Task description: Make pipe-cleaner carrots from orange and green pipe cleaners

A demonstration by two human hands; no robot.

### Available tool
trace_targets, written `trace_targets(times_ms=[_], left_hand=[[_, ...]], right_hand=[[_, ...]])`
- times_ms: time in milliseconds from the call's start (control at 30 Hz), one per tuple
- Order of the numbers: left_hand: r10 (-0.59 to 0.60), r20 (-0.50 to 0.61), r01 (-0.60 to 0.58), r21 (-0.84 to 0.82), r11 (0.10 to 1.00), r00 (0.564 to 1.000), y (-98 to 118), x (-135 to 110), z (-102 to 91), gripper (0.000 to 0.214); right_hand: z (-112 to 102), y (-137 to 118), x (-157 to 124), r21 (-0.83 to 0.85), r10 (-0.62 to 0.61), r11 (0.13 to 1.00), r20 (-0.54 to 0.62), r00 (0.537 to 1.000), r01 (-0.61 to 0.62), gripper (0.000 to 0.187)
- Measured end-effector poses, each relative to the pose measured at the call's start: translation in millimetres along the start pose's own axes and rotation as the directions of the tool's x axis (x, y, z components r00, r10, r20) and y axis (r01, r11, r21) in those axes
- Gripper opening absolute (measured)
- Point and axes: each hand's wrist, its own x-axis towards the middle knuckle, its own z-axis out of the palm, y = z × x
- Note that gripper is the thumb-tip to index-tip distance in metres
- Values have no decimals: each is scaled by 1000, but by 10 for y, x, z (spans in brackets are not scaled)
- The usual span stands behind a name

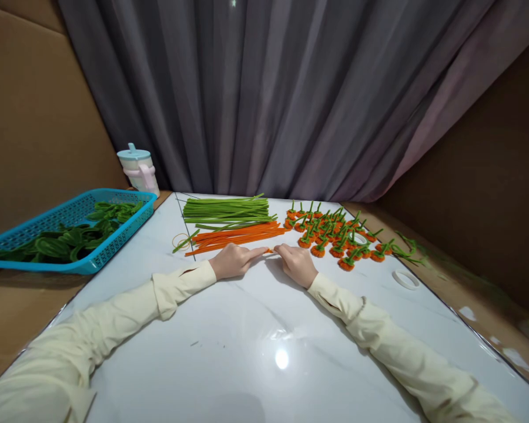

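Note:
My left hand point(234, 261) and my right hand point(297, 264) meet at the middle of the white table, fingertips nearly together. A short bit of orange pipe cleaner point(268, 251) shows between them, pinched from both sides; the rest of it is hidden by the fingers. Just beyond my left hand lies a bunch of loose orange pipe cleaners point(233, 235), with a stack of green pipe cleaners point(224, 210) behind it. To the right of my right hand stand several small orange fuzzy flower heads point(318, 251) with upright green stems.
On the left, a blue basket point(86, 265) holds green fuzzy leaf shapes point(55, 244). Behind it stands a lidded cup point(137, 170). A white tape roll point(406, 279) lies near the right table edge, beside green scraps point(408, 249). A grey curtain point(255, 100) hangs behind the table.

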Motion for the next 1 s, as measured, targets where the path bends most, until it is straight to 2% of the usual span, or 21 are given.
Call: trace_targets(times_ms=[200, 500, 567, 667, 733, 833, 1000], left_hand=[[-26, -36, 20, -156, 988, 999, -1, 20, -28, 33], [18, -73, -35, -247, 968, 997, 27, 32, -79, 32], [26, -82, -45, -253, 966, 996, 33, 27, -82, 31], [50, -99, -72, -236, 969, 994, 35, 18, -83, 31], [66, -105, -88, -223, 971, 992, 35, 13, -82, 30], [73, -112, -95, -209, 973, 991, 34, 7, -76, 29], [142, -128, -159, -136, 978, 982, 21, 0, -61, 28]], right_hand=[[-62, -37, 43, -159, -142, 979, -65, 988, 130, 23], [-137, -84, 56, -214, -284, 942, -107, 953, 257, 22], [-118, -76, 57, -107, -239, 968, -91, 967, 229, 23], [-82, -61, 66, 172, -81, 981, -74, 994, 93, 24], [-65, -53, 74, 293, -5, 956, -61, 998, 23, 25], [-55, -44, 85, 381, 60, 924, -35, 998, -42, 26], [-38, -2, 96, 552, 196, 803, 110, 974, -224, 27]])
